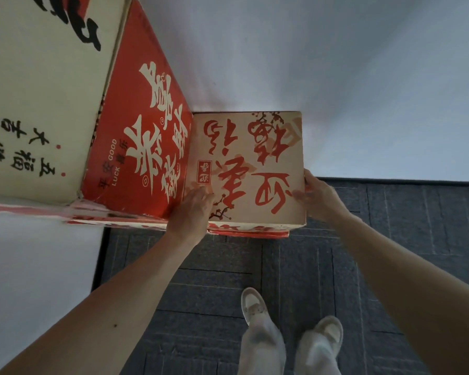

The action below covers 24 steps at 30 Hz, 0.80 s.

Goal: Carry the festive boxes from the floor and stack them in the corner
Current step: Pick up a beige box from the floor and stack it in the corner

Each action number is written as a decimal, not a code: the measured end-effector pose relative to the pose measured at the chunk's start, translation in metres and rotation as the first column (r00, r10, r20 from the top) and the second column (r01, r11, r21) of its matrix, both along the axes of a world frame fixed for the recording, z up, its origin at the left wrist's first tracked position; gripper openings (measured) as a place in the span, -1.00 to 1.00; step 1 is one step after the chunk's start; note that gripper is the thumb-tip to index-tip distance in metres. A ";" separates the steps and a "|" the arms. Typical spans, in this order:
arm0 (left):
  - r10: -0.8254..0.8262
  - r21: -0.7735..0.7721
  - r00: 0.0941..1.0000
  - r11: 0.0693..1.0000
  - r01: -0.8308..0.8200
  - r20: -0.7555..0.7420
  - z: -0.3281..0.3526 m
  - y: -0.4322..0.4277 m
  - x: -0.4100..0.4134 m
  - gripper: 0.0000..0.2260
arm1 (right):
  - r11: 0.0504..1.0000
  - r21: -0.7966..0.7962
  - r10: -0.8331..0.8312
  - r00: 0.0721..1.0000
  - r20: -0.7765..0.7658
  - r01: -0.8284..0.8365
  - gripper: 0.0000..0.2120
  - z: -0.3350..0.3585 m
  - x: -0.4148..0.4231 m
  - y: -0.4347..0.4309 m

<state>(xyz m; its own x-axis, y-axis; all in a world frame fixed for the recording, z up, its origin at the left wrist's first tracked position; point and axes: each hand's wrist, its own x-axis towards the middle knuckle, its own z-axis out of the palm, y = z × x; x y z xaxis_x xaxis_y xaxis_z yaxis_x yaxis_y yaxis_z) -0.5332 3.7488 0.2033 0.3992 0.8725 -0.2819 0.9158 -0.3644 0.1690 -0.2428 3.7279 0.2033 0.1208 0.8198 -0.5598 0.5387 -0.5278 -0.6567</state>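
Observation:
A tan festive box (248,166) with red calligraphy on its lid lies flat on top of another red and white box (251,230), against the white wall. My left hand (191,212) rests on the lid's near left corner, fingers spread flat. My right hand (318,194) grips the box's right edge, thumb on top and fingers round the side. To the left stands a taller stack: a red box (144,147) with cream characters and the words GOOD LUCK, and a cream box (38,98) with black writing.
White walls (336,77) meet behind the boxes. Dark grey carpet tiles (390,239) cover the floor below. My two feet in pale shoes (290,320) stand just in front of the stack. A white surface (33,266) fills the lower left.

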 end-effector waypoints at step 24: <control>-0.595 0.106 0.802 0.802 0.588 0.052 0.289 -0.199 0.305 -0.85 | 0.827 0.256 -0.551 0.810 0.198 0.500 -0.81 0.294 0.191 -0.394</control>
<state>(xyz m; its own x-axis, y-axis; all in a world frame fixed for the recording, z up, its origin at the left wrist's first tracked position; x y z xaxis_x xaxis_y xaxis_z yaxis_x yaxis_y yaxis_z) -0.2280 3.5496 0.4924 0.8626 0.4778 -0.1663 0.5028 -0.8461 0.1770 -0.0520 3.3335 0.4976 0.6786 0.6721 -0.2963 0.3725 -0.6626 -0.6497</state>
